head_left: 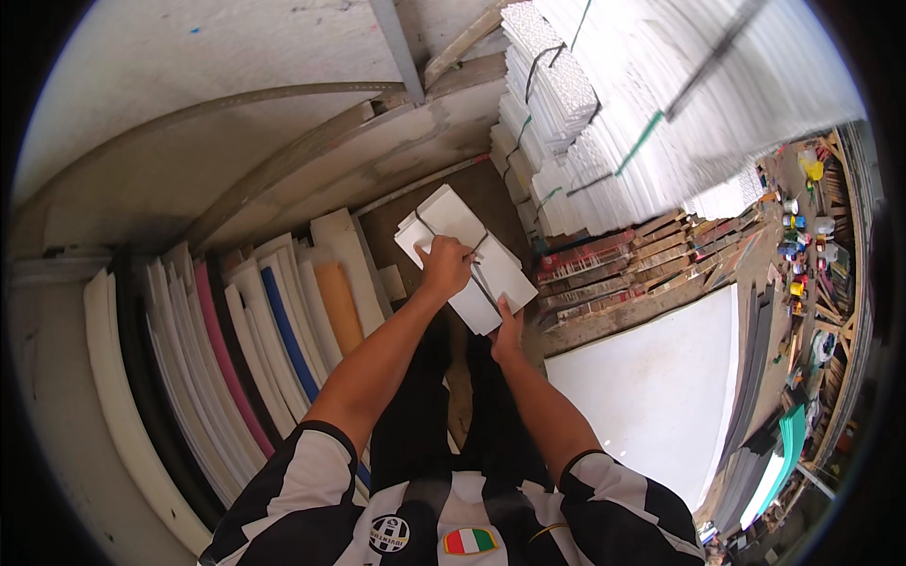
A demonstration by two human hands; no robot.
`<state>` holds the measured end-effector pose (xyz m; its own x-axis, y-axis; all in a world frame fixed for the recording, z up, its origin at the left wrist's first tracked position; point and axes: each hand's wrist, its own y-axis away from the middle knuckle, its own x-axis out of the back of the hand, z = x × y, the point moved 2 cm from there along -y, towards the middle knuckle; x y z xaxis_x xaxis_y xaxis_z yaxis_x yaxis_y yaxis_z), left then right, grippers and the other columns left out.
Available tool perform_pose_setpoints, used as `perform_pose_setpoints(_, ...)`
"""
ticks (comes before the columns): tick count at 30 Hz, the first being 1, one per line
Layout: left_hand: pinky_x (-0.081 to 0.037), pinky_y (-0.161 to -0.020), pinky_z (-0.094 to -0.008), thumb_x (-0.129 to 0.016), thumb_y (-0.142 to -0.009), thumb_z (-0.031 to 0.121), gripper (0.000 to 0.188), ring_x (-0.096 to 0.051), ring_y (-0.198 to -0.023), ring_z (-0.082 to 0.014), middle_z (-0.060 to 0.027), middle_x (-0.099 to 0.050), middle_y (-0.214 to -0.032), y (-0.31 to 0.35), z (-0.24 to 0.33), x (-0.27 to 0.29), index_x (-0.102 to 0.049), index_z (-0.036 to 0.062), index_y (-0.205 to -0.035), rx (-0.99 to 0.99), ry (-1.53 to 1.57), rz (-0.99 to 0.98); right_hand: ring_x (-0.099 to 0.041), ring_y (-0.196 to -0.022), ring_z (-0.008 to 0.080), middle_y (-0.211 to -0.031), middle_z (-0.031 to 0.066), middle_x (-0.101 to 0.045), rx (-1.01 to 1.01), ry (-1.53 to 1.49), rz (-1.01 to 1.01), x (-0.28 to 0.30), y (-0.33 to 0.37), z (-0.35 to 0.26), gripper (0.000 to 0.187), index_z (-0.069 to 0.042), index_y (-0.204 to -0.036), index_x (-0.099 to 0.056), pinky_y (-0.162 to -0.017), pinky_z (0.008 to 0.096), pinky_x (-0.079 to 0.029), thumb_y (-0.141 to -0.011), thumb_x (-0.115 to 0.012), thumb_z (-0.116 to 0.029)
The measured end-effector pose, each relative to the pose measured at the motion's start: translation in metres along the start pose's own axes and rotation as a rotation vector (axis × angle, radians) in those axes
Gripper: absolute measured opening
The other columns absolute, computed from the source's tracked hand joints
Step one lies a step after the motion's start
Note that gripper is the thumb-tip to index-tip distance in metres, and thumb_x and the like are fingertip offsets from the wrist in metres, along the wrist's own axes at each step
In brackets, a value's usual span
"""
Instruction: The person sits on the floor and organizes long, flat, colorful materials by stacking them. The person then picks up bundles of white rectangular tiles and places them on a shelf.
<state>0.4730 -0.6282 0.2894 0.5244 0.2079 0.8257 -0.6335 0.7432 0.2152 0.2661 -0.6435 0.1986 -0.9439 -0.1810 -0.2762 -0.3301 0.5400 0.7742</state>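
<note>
A bundle of white rectangular sheets [505, 271] is in front of me, above my legs, tied with a thin dark strap [484, 283] that crosses over its top. The sheets are not quite flush, and some corners stick out. My left hand [445, 268] is closed on the middle of the bundle, its fingers curled at the strap's crossing. At the near right corner, my right hand [508, 332] grips the bundle's edge with the thumb uppermost. Its other fingers are mostly hidden beneath.
Upright sheets and boards [212, 377] in white, black, pink, blue and orange lean along the left. Tall strapped stacks of white sheets [651, 123] rise at the far right, beside wooden pallets [651, 250]. A large white board [651, 387] lies right of my legs; paint cans [797, 250] stand beyond.
</note>
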Motion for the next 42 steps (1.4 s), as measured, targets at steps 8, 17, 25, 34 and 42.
perform_pose_setpoints(8,-0.017,-0.106,-0.0843,-0.065,-0.086,0.007,0.017,-0.052,-0.12,-0.034,-0.0102,-0.068,-0.102,-0.164,-0.055,-0.087,-0.08,0.011,-0.091,-0.064,0.037,-0.263,-0.052,-0.13,0.0293,-0.145,0.0122,-0.045,0.004,-0.14,0.103,-0.04,-0.163,0.032,0.083,-0.017,-0.156,-0.025,-0.097,0.0473,-0.052,-0.092,-0.074,-0.033)
perform_pose_setpoints(17,-0.021,-0.106,-0.0847,-0.066,-0.083,0.006,0.018,-0.051,-0.122,-0.0348,-0.0132,-0.065,-0.11,-0.325,-0.132,-0.231,-0.08,0.0128,-0.092,-0.129,-0.071,-0.342,-0.057,-0.124,0.0257,-0.14,0.0087,-0.051,-0.03,-0.251,0.176,-0.062,-0.364,0.072,0.066,-0.017,-0.153,-0.032,-0.094,0.0432,-0.056,-0.098,-0.066,-0.03)
perform_pose_setpoints(25,-0.019,-0.105,-0.0861,-0.066,-0.083,0.007,0.016,-0.051,-0.122,-0.0351,-0.014,-0.064,-0.109,-0.392,-0.157,-0.296,-0.079,0.0091,-0.092,-0.141,-0.041,-0.323,-0.059,-0.122,0.0218,-0.14,0.0044,-0.053,-0.051,-0.284,0.208,-0.059,-0.461,0.073,0.063,-0.018,-0.152,-0.036,-0.098,0.0398,-0.053,-0.098,-0.066,-0.033)
perform_pose_setpoints(34,-0.019,-0.119,-0.0653,-0.076,-0.086,0.029,0.07,-0.038,-0.139,-0.038,-0.0179,-0.044,-0.146,-0.379,-0.211,-0.317,-0.045,0.0139,-0.147,0.071,0.419,0.335,-0.054,-0.129,0.0234,-0.147,0.0041,-0.051,-0.035,-0.215,0.161,-0.049,-0.519,0.093,0.064,-0.017,-0.151,-0.042,-0.106,0.0406,-0.046,-0.099,-0.061,-0.049)
perform_pose_setpoints(42,-0.018,-0.123,-0.0541,-0.032,-0.079,0.096,0.119,-0.017,-0.153,-0.0376,-0.0131,-0.012,-0.169,-0.358,-0.271,-0.37,-0.007,0.0161,-0.164,1.059,1.666,-0.084,-0.037,-0.145,0.0304,-0.161,0.0071,-0.036,-0.053,-0.652,-0.005,-0.051,-0.534,0.074,0.087,-0.016,-0.158,-0.03,-0.117,0.0497,-0.033,-0.096,-0.038,-0.076)
